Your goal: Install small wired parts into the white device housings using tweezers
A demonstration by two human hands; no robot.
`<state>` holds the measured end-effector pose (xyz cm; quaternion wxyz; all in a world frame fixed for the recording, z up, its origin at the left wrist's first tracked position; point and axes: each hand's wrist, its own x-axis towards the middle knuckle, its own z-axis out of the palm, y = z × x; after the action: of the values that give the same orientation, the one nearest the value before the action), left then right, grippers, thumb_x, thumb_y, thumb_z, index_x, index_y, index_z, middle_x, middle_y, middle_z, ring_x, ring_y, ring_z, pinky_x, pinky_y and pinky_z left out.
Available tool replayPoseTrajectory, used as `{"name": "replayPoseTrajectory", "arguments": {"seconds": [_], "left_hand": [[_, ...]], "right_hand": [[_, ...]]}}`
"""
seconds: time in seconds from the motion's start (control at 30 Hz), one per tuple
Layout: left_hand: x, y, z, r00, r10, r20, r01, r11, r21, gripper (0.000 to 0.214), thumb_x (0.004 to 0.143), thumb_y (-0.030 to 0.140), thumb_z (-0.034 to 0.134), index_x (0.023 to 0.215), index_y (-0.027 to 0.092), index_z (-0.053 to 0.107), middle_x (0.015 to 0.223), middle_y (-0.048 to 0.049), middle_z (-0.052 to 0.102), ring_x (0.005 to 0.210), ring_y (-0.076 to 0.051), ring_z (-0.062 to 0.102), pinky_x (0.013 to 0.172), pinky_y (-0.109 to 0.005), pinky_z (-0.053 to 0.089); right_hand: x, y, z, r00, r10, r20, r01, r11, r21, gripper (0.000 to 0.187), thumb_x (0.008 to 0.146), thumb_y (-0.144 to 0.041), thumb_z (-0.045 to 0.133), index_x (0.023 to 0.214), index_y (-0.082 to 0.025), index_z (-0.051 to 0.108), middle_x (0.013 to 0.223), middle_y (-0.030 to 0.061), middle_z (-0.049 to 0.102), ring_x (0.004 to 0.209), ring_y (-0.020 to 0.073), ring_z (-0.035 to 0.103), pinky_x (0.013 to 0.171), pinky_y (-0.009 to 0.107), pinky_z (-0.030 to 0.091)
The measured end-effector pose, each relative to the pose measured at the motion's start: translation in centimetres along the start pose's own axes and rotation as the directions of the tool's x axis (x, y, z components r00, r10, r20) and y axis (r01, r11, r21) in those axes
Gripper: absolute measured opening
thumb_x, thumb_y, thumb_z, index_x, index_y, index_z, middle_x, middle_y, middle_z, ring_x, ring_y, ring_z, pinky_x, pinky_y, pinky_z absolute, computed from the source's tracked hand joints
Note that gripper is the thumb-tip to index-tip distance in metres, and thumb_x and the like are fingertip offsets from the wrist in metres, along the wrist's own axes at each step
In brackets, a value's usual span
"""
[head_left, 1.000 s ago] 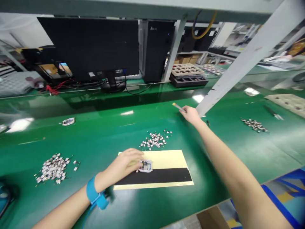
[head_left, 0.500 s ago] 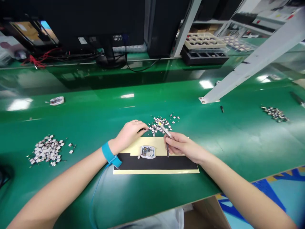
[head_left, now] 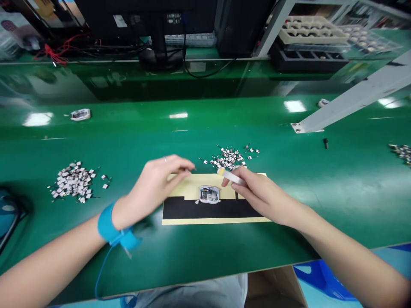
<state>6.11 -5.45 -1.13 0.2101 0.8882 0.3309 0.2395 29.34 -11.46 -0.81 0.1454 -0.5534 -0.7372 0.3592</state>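
The fingers (head_left: 236,185) of the right hand (head_left: 261,196) are pressed together, pinching a slim white tool with a yellow tip (head_left: 228,176) above the far edge of a cream sheet with a black band (head_left: 189,185). The fingers (head_left: 178,166) of the left hand (head_left: 152,190) curve forward, loosely apart, with their tips just past the sheet's far left corner; whether they pinch anything too small to see, I cannot tell. A ring (head_left: 165,159) circles one left finger, and a blue wrist strap (head_left: 111,226) with a blue cord (head_left: 102,269) circles the left wrist.

A small circuit board in a clear casing (head_left: 209,194) lies on the sheet between the hands, at the top of the black band. Beyond the sheet's far edge lies a scattered pile of tiny metal parts (head_left: 228,157). A larger pile (head_left: 73,182) sits left of the sheet on the green workbench (head_left: 128,261).
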Motion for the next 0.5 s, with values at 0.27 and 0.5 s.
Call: {"name": "replayPoseTrajectory", "arguments": {"seconds": [0.27, 0.5], "left_hand": [[-5.7, 3.1, 3.6, 0.901, 0.146, 0.407, -0.208, 0.972, 0.111, 0.034, 0.080, 0.000, 0.037, 0.109, 0.011, 0.050, 0.098, -0.0090, 0.053, 0.091, -0.018, 0.053, 0.077, -0.031, 0.051], [-4.7, 1.3, 4.7, 0.974, 0.036, 0.224, -0.034, 0.999, -0.012, 0.031, 0.083, 0.004, 0.037, 0.107, 0.016, 0.051, 0.095, -0.0057, 0.053, 0.087, -0.014, 0.053, 0.077, -0.026, 0.050]], "right_hand": [[0.4, -0.2, 0.8, 0.987, -0.059, 0.146, 0.073, 0.993, -0.089, 0.018, 0.089, -0.028, 0.029, 0.093, -0.017, 0.044, 0.069, 0.0013, 0.055, 0.056, 0.0126, 0.049, 0.051, 0.023, 0.033], [-1.5, -0.9, 1.0, 0.970, 0.045, 0.240, -0.075, 0.991, 0.115, 0.026, 0.091, -0.034, 0.024, 0.096, -0.018, 0.044, 0.054, -0.0033, 0.048, 0.048, 0.0098, 0.049, 0.048, 0.020, 0.036]]}}
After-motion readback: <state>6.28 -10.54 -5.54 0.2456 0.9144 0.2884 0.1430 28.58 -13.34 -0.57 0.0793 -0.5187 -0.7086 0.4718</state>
